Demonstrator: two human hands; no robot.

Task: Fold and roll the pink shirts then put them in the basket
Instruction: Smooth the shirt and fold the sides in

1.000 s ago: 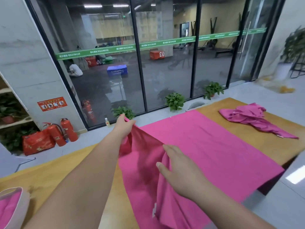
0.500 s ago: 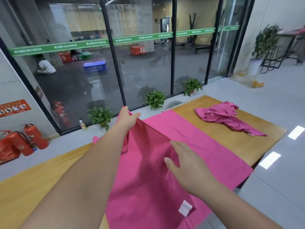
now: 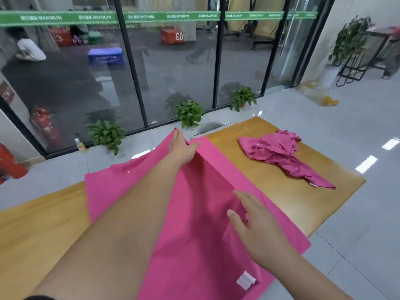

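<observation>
The limp, light pink shirt [image 3: 205, 224] is best taken by its edges: it is pinched by the left hand [image 3: 181, 148] and pressed flat by the right hand [image 3: 255, 226].

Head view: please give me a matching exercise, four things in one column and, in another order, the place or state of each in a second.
1. left hand
2. right hand
3. crumpled shirt
4. white label

a. bunched on the table, untouched
b. on the spread shirt, near its close edge
c. grips the spread shirt's far fold
d. rests straight-fingered on the spread shirt

Pairs: 1-c, 2-d, 3-a, 4-b
</observation>
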